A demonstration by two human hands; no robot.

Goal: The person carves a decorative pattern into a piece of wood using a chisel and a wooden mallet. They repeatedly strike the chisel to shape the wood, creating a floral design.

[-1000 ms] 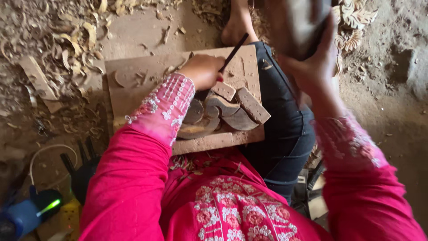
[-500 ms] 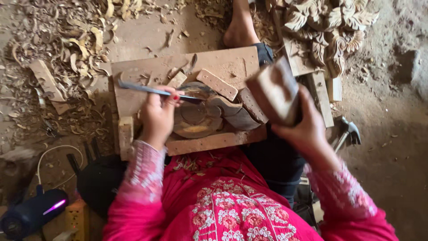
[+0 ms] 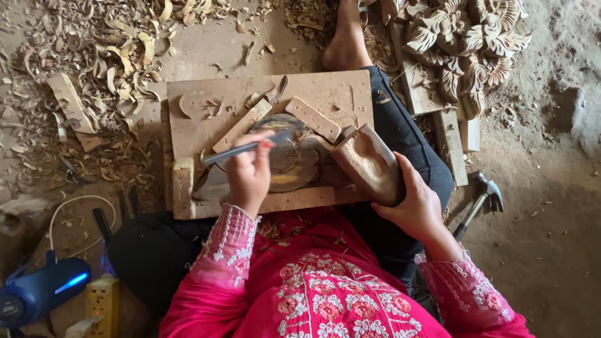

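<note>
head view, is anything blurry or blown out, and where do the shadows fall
Head view: soft, even daylight with no glare; the left hand with its chisel and the right hand on the wooden mallet look sharp; faint shadows lie under the board; the bottom-left corner by the blue device is darkest; its light strip glows bright.

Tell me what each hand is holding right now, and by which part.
Left hand grips a metal chisel around its middle, the blade end hidden. Right hand holds a wooden mallet block by its near lower end.
</note>
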